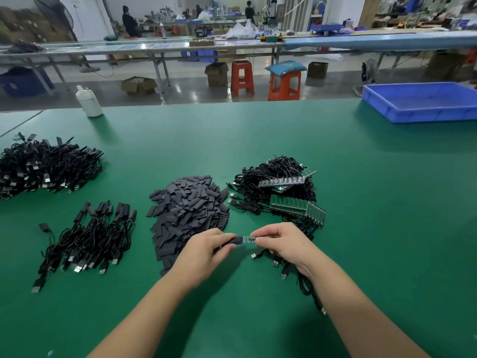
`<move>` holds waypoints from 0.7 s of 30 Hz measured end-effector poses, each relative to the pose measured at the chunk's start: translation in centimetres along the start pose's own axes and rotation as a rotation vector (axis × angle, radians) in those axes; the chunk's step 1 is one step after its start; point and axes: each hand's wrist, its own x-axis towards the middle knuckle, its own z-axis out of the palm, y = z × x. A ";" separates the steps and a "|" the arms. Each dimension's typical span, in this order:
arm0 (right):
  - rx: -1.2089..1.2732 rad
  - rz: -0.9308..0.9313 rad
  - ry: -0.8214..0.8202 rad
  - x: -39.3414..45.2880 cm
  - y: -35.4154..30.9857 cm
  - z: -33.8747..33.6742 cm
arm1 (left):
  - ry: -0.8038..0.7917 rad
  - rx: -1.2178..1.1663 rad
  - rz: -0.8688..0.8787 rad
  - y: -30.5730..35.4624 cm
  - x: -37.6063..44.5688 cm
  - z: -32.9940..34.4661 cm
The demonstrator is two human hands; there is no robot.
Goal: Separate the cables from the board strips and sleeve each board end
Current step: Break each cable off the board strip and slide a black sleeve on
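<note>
A small board (249, 239) is held just above the green counter (361, 228), its long axis running left to right. Its right end is pinched by the right hand (280, 241), and its left end meets a black sleeve (232, 241) pinched by the left hand (206, 250). Several loose cables (280, 264) lie beneath the right hand. A heap of sleeves (188, 215) lies just left of the hands, and uncut board strips (291, 202) with cables are stacked behind them.
</note>
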 end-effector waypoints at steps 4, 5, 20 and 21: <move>0.015 0.009 0.012 0.0 0.0 -0.2 | 0.018 -0.004 -0.015 0.1 0.1 0.0; 0.022 0.009 0.008 0.0 0.1 -0.2 | 0.021 -0.006 -0.016 0.1 0.1 0.0; 0.025 0.001 -0.024 -0.4 0.1 -0.1 | 0.047 -0.026 -0.002 0.5 0.3 0.3; 0.031 0.002 -0.019 -0.3 0.1 0.0 | 0.037 -0.023 0.008 0.5 0.3 0.3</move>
